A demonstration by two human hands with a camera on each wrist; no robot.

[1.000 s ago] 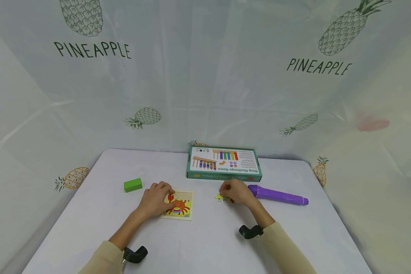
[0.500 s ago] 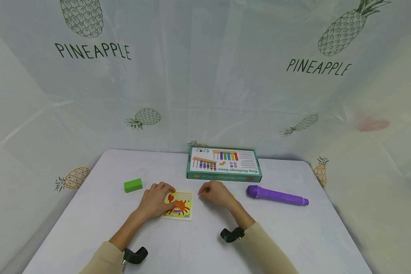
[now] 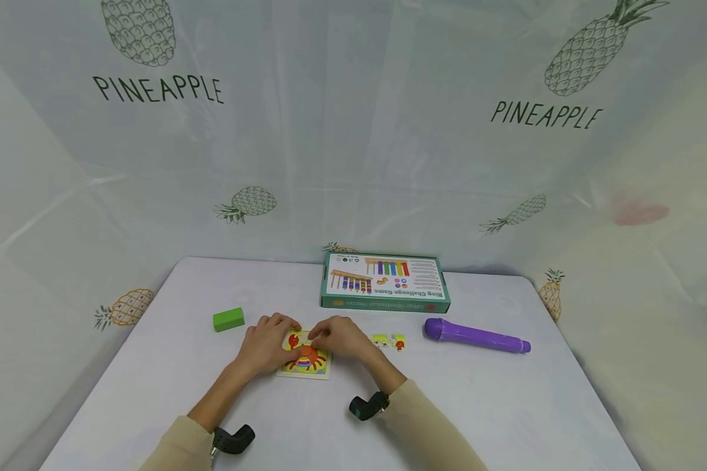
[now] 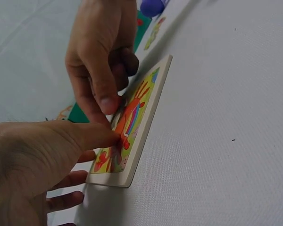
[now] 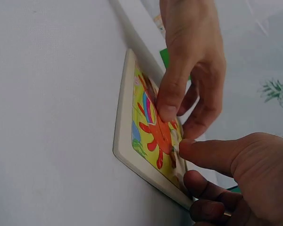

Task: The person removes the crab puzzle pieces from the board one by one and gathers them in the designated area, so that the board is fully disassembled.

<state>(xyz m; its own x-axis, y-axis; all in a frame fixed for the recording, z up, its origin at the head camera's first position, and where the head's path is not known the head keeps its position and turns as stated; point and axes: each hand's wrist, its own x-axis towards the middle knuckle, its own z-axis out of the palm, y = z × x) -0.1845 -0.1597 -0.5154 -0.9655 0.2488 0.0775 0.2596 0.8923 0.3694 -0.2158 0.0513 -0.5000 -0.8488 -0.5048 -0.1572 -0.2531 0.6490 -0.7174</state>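
Observation:
A square crab jigsaw puzzle [image 3: 306,367] in a pale wooden frame lies flat on the white table. My left hand [image 3: 267,347] holds it at the left side, thumb on the crab picture and fingers at the far edge. Over the puzzle's upper right part is my right hand [image 3: 340,337], with thumb and index finger together on a small puzzle piece mostly hidden by the fingertips. A pale gap without picture shows beside that thumb in the right wrist view. Loose puzzle pieces [image 3: 381,341], yellow and red, lie right of the frame.
Behind, a green-edged Ring Challenge Game box [image 3: 385,282] lies at the table's back. To the right is a purple microphone-shaped toy [image 3: 477,336]. A green block [image 3: 228,319] sits at the left. A pineapple-print curtain [image 3: 353,150] hangs behind the table [image 3: 306,432].
My right hand has moved left from the loose pieces to the puzzle's upper right part, uncovering the pieces that stayed behind. The left hand and the puzzle have stayed in place.

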